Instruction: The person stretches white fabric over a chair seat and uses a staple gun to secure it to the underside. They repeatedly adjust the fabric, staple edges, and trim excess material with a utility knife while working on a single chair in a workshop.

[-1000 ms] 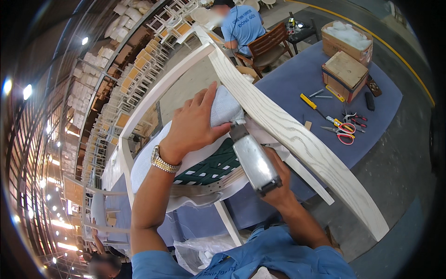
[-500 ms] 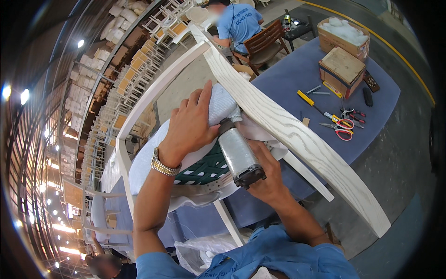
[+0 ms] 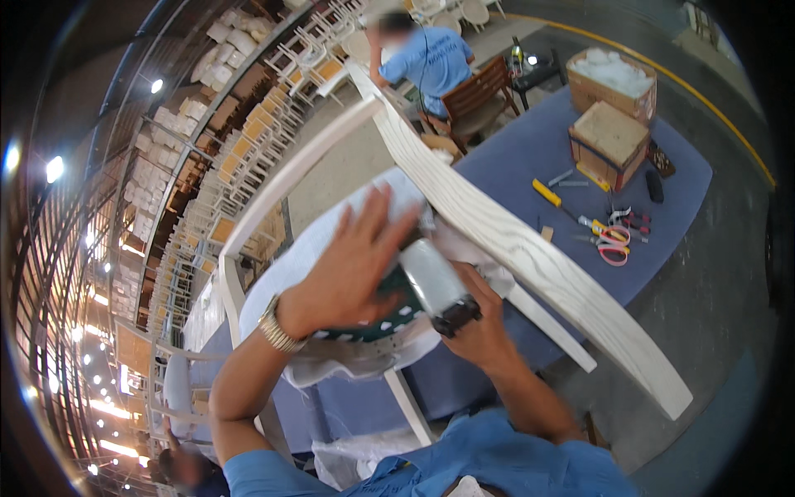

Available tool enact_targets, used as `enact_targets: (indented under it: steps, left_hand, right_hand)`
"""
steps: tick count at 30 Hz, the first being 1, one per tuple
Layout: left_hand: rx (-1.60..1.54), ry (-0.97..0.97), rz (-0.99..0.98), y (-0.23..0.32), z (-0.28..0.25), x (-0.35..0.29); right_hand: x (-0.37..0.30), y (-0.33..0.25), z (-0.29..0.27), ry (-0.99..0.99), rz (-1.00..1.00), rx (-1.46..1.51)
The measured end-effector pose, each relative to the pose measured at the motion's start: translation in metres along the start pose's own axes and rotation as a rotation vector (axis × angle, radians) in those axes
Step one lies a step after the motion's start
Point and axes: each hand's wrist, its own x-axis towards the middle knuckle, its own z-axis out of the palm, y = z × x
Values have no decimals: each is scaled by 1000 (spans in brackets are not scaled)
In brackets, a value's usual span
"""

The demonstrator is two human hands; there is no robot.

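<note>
A white wooden chair frame [image 3: 530,248] lies tipped over on a blue-covered table, its broad grained rail slanting toward the lower right. Its padded seat [image 3: 277,286] is covered in pale fabric, with dark green webbing [image 3: 360,333] showing on the underside and loose cloth [image 3: 356,364] along the edge. My right hand [image 3: 484,331] grips a silver staple gun [image 3: 436,282] with a black end cap, its nose by the seat's edge. My left hand [image 3: 344,269] hovers over or lightly touches the seat beside the tool, fingers spread and smeared by motion.
On the blue table [image 3: 513,174] lie a yellow-handled screwdriver [image 3: 546,192], scissors [image 3: 613,246], pliers [image 3: 633,219] and two cardboard boxes [image 3: 609,141], one holding white stuffing [image 3: 613,73]. A co-worker [image 3: 431,66] sits beyond, near a brown chair [image 3: 480,99]. Rows of chairs [image 3: 240,157] stand left.
My left hand has come off its hold on the seat's padded edge and moved down, fingers spreading. The staple gun has shifted slightly right and down. The view has tilted a little.
</note>
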Motion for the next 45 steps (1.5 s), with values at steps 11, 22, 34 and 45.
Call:
enact_targets:
  steps: [11,22,34,45]
  left_hand:
    - [-1012,-238,-399,-176,51,57]
    - [-409,-56,-112,-75,11,29]
    - [-65,68,-293,-46,26,12]
    - [-31,41,-316,-44,29,13]
  right_hand:
    - [-11,15,7,12,15,-172]
    - [-1,11,9,81,-50,-190]
    - [-10,-15,18,2,-15,-68]
    - [-10,-17,21,-33,21,-87]
